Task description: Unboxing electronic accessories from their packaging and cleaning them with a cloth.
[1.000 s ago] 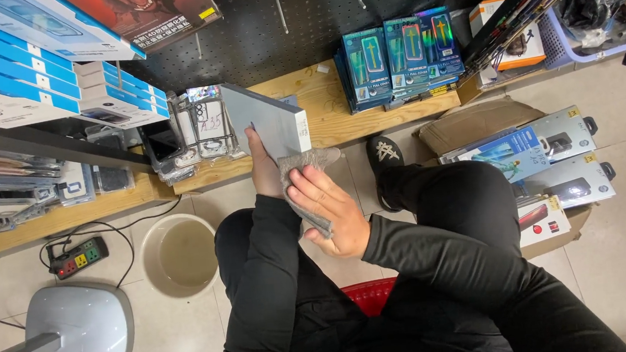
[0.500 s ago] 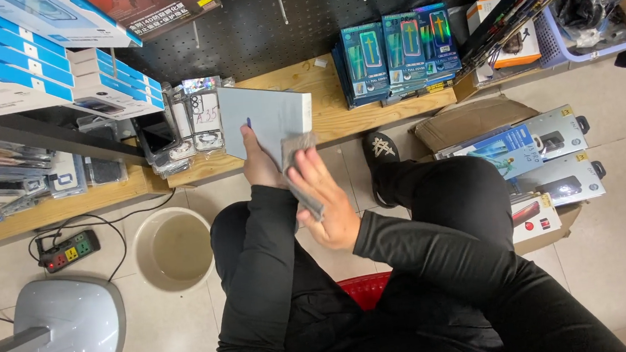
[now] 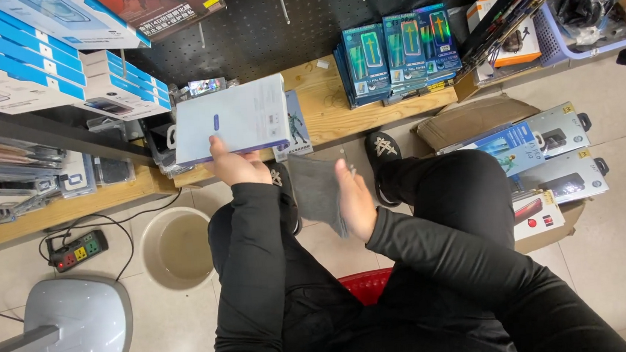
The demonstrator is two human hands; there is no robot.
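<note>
Box [image 3: 231,119] now tilted flat, lifted twd shelf [image 3: 368,114] since prev. frame. L hand [image 3: 235,166] grips its lower edge; R hand [image 3: 355,199] holds grey cloth [image 3: 316,191]. Box not yet shelved.

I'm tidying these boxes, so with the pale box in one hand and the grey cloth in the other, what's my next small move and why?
Probably bring the grey cloth in the right hand up onto the pale flat box. The left hand holds that box by its lower edge, broad face up above the wooden shelf, while the cloth hangs apart below it.
</note>
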